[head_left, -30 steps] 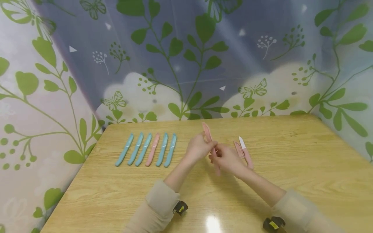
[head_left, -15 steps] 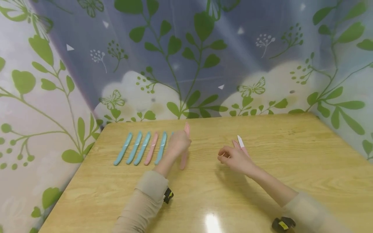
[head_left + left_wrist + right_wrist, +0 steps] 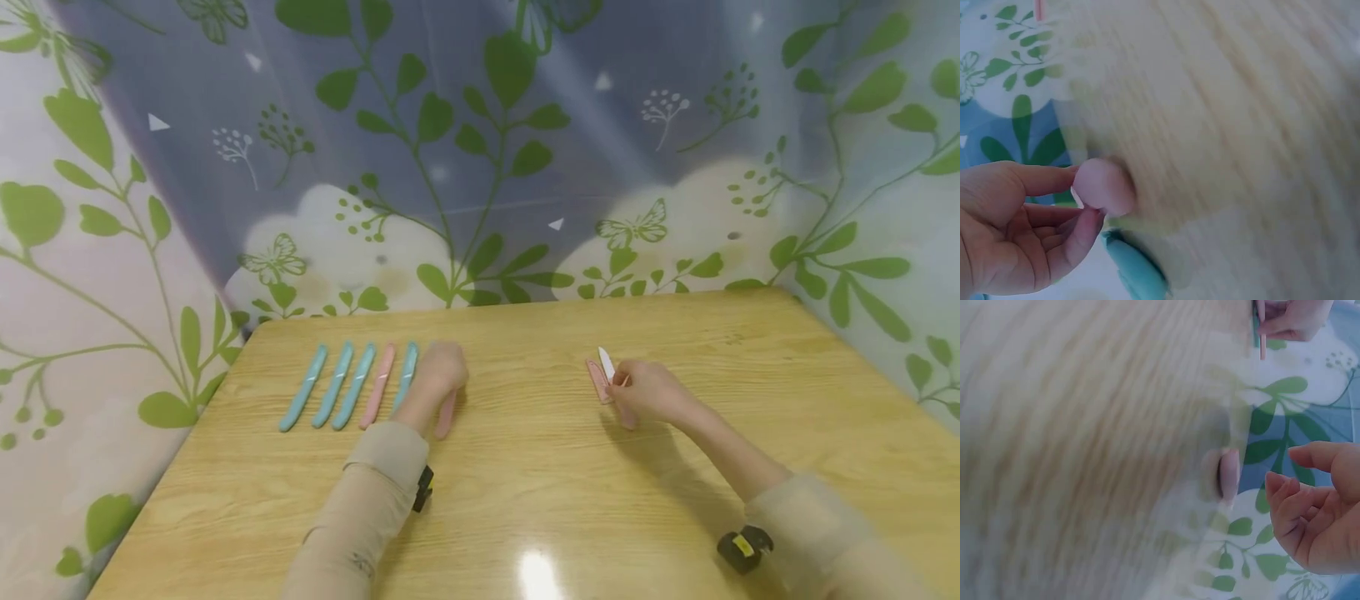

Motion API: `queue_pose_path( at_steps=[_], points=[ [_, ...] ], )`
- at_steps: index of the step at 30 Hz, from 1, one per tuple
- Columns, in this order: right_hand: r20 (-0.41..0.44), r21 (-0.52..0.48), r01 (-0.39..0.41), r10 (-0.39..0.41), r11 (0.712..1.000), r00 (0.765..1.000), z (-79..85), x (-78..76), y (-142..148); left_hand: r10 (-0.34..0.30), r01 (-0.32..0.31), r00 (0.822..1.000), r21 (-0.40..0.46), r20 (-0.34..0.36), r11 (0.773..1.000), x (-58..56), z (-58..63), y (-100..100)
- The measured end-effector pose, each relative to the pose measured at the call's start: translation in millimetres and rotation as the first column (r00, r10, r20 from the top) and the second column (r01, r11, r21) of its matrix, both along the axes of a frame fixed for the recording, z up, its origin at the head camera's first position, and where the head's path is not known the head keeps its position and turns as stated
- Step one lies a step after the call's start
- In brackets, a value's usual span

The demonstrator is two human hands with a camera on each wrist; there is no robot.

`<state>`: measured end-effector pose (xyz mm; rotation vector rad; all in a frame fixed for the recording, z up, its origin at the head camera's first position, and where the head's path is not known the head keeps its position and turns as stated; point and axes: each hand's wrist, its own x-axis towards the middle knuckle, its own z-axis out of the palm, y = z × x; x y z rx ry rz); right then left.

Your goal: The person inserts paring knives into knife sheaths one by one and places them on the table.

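My left hand point(image 3: 442, 367) pinches a pink sheathed knife point(image 3: 1105, 187) between thumb and fingers, over the right end of a row of sheathed knives. A teal knife point(image 3: 1138, 269) lies close beside it in the left wrist view. The hand hides part of the row. On the right, my right hand point(image 3: 654, 392) hovers over an unsheathed pink knife point(image 3: 627, 417) with a white blade. In the right wrist view its thumb and forefinger stand apart, holding nothing, with the pink handle end beyond them. A loose pink sheath point(image 3: 597, 382) lies left of that blade.
Several teal knives point(image 3: 303, 388) and one pink knife point(image 3: 377, 387) lie side by side on the wooden table point(image 3: 525, 483). A patterned cloth point(image 3: 480, 167) hangs behind the table's back edge.
My hands have parted. The left carried the pink sheathed knife leftward to the row's right end and lowered it. The right let go of it and moved right to the unsheathed knife.
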<state>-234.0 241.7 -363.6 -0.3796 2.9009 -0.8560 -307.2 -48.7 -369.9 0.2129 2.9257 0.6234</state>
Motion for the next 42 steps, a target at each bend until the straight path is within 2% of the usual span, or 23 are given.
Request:
queue_pose_path(
  at_steps=[3,11,19,22,25,26,28,31,33,36,38,39,42],
  points=[
    [0.001,0.003,-0.017,0.017,1.0,1.0,-2.9,-0.9,5,0.009,-0.008,1.0,-0.046,0.019,0.999,-1.4,-1.4,0],
    [0.038,0.022,0.006,-0.007,1.0,0.999,-3.7,-4.4,9,0.002,-0.001,1.0,-0.068,0.016,0.998,-4.8,-4.8,0],
    [0.049,0.13,0.011,-0.017,0.991,0.999,-1.2,-9.2,9,-0.003,0.001,1.0,-0.129,-0.009,0.992,-10.6,-6.4,-1],
    [0.053,0.171,0.01,-0.019,0.985,0.998,-1.3,-11.5,10,-0.053,0.041,0.995,-0.138,-0.088,0.99,-11.6,-4.1,5],
    [0.063,0.181,0.005,-0.017,0.983,0.998,-2.3,-14.0,10,-0.178,0.146,0.965,-0.17,-0.191,0.975,-10.9,0.0,20],
    [0.068,0.177,0.003,-0.015,0.984,0.998,-2.8,-14.7,10,-0.222,0.187,0.954,-0.179,-0.202,0.966,-9.5,2.0,26],
    [0.068,0.175,0.0,-0.012,0.985,0.998,-3.8,-16.4,9,-0.33,0.287,0.917,-0.203,-0.223,0.936,-6.9,5.0,40],
    [0.059,0.177,-0.004,-0.006,0.984,0.998,-4.0,-18.5,8,-0.454,0.409,0.868,-0.229,-0.201,0.883,0.0,8.9,63],
    [0.052,0.185,0.0,-0.01,0.983,0.999,-4.1,-19.7,6,-0.53,0.476,0.822,-0.26,-0.207,0.84,3.5,9.5,77],
    [0.053,0.179,0.002,-0.012,0.984,0.999,-4.3,-20.6,5,-0.601,0.511,0.771,-0.359,-0.211,0.781,8.2,8.7,97],
    [0.063,0.171,0.005,-0.016,0.985,0.998,-4.8,-20.8,4,-0.634,0.506,0.745,-0.444,-0.207,0.74,10.3,6.1,108],
    [0.066,0.17,0.005,-0.016,0.985,0.998,-5.2,-20.9,4,-0.646,0.498,0.737,-0.486,-0.2,0.719,11.2,4.5,113],
    [0.058,0.171,0.0,-0.01,0.985,0.998,-6.4,-21.0,4,-0.664,0.476,0.733,-0.589,-0.144,0.653,13.8,-1.3,128]
  ],
)
